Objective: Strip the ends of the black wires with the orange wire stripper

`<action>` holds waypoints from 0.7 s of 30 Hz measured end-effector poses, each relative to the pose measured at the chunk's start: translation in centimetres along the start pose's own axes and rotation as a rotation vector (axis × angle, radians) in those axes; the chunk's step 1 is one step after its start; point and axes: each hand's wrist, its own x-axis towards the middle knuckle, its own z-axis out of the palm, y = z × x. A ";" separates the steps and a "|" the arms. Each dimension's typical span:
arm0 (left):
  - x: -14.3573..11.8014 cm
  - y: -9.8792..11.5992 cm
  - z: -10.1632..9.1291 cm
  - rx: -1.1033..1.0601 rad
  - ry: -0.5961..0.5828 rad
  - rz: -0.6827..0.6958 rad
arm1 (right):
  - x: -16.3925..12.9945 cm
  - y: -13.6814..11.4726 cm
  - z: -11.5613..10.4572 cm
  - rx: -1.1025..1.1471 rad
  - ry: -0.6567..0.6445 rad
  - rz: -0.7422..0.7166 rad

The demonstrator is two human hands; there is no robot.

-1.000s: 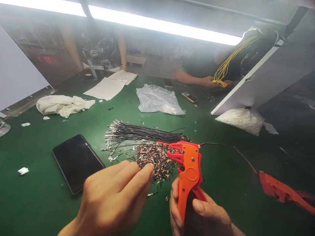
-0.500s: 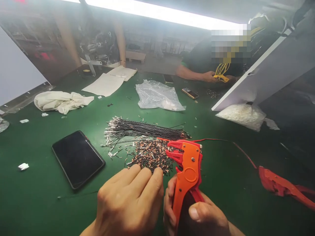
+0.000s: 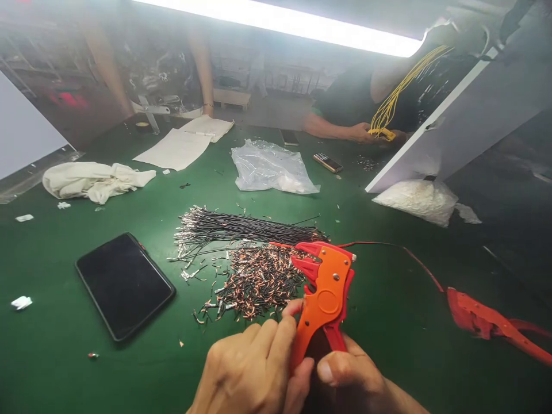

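the right hand (image 3: 357,376) grips the handles of the orange wire stripper (image 3: 321,302) near the front edge of the green bench (image 3: 388,310). the left hand (image 3: 254,374) is curled, its fingers touching the stripper's handle. just behind the tool lies a pile of cut wire pieces (image 3: 254,282), then a bundle of black wires (image 3: 245,229). a phone (image 3: 124,284) lies to the left.

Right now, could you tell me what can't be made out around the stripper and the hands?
Head view only:
- Stripper: handles hidden by the right hand and left hand.
- Whether a wire sits in its jaws: too small to tell.
- Both wrists: cut off by the bottom edge.
- Second red tool: cut off by the right edge.
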 end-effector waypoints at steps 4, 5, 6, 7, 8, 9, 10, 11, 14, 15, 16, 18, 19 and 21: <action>-1.2 0.3 0.9 0.024 -0.051 -0.008 | 0.3 0.5 -0.8 -0.003 -0.032 0.029; -1.3 0.3 1.1 0.035 -0.048 -0.009 | 0.3 0.6 -0.8 0.001 -0.036 0.030; -1.4 0.3 1.2 0.045 -0.041 -0.012 | 0.4 0.5 -0.7 0.005 -0.030 0.030; -1.3 0.2 1.3 0.045 -0.036 -0.015 | 0.4 0.4 -0.6 0.011 -0.020 0.031; -1.2 0.2 1.3 0.029 -0.031 -0.009 | 0.4 0.2 -0.3 0.020 -0.004 0.027; -1.0 0.1 1.2 0.000 -0.022 0.000 | 0.3 -0.1 -0.1 0.028 0.002 0.018; -0.7 -0.1 1.2 -0.034 -0.007 0.007 | 0.2 -0.4 0.1 0.036 -0.003 0.003; -0.3 -0.2 1.0 -0.069 0.013 0.017 | 0.2 -0.6 0.3 0.044 -0.020 -0.008; 0.8 -0.7 0.5 -0.093 0.076 0.049 | 0.1 -1.5 0.5 0.010 -0.090 0.002; 1.1 -0.9 0.3 -0.072 0.086 0.062 | 0.1 -1.7 0.4 -0.021 -0.100 0.014; 1.3 -1.0 0.1 -0.050 0.100 0.078 | 0.2 -1.9 0.3 -0.054 -0.103 0.025; 1.4 -1.3 -0.1 -0.016 0.134 0.085 | 0.3 -2.0 0.1 -0.121 -0.106 0.024; 1.3 -1.5 -0.2 -0.006 0.151 0.075 | 0.4 -2.0 0.1 -0.147 -0.111 0.016; 0.9 -1.7 -0.2 0.028 0.149 0.045 | 0.5 -1.9 0.1 -0.198 -0.132 -0.022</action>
